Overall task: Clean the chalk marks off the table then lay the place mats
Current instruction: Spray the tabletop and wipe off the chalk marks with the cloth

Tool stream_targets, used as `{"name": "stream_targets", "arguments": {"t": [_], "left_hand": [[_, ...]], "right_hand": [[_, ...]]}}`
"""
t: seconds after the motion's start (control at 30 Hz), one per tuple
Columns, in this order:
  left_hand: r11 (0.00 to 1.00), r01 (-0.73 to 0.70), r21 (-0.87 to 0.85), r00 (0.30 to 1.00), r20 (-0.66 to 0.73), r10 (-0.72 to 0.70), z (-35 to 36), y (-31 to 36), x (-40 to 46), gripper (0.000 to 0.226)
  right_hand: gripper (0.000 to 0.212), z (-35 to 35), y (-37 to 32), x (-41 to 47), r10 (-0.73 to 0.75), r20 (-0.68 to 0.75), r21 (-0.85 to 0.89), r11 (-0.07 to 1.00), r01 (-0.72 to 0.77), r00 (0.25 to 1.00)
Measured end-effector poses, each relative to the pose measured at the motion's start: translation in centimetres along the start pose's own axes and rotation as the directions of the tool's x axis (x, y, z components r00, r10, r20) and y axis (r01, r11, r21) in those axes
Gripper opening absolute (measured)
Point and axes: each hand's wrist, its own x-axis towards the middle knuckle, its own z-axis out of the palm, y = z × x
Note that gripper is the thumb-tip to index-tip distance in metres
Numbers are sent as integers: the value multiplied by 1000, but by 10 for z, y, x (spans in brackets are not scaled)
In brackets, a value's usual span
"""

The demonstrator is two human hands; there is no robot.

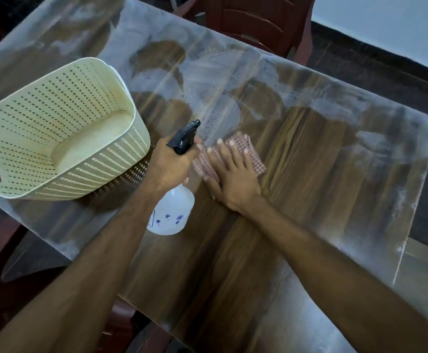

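A wood-grain table (pixel 309 174) is smeared with white chalk marks (pixel 207 80) across its far half and along its right edge. My left hand (pixel 168 165) grips a white spray bottle (pixel 172 212) by its black trigger head, nozzle pointing toward the far chalk, with a streak of mist in front of it. My right hand (pixel 229 174) lies flat, fingers spread, pressing a red-and-white checked cloth (pixel 243 146) onto the table just right of the bottle. No place mats are in view.
A cream perforated plastic basket (pixel 54 138) with nothing visible inside stands on the table's left part, close to my left hand. A dark red chair (pixel 258 19) stands beyond the far edge. Another chair shows below the near edge.
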Motion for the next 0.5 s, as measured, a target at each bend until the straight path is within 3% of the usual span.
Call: {"name": "stream_targets", "arguments": {"t": [0.07,0.13,0.3,0.4,0.5], "left_hand": [[1000,8,-15,1000,-3,-8,-5,-1,3,6],[1000,11,-14,1000,-9,-11,-10,-4,5,5],[1000,15,-13,1000,-22,-15,-18,-12,11,8],[1000,17,-14,999,-32,-17,-22,-15,13,8],[1000,2,-1,999,-54,-2,-25,-15,17,14]], "right_hand": [[67,5,1,-30,-56,9,-10,998,56,998],[68,4,28,-39,-18,-15,-65,998,17,1000],[69,-24,86,51,338,-78,-5,940,-340,938],[69,-29,62,109,298,-46,25,955,-297,954],[71,-19,11,121,115,-6,-46,992,-115,993]]}}
